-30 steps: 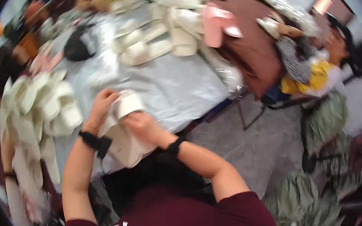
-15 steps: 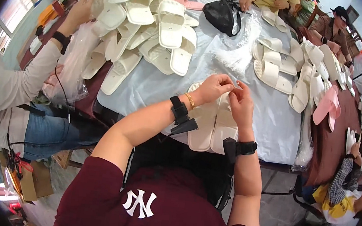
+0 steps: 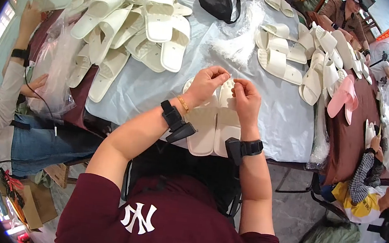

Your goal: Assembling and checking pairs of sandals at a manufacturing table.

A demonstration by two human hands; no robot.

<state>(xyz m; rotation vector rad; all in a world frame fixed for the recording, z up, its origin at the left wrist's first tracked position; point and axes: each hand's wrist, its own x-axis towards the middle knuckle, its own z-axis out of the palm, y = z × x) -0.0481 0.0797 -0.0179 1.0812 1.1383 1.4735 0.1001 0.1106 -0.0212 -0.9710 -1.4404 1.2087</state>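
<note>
While pinching with left hand and right hand (cannot tell what), has 2 slippers abreast, apparently for reach.

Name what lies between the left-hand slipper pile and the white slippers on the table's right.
A loose whitish heap, seemingly clear plastic, on the pale sheet, with a black bag farther back; the head view shows it.
</note>
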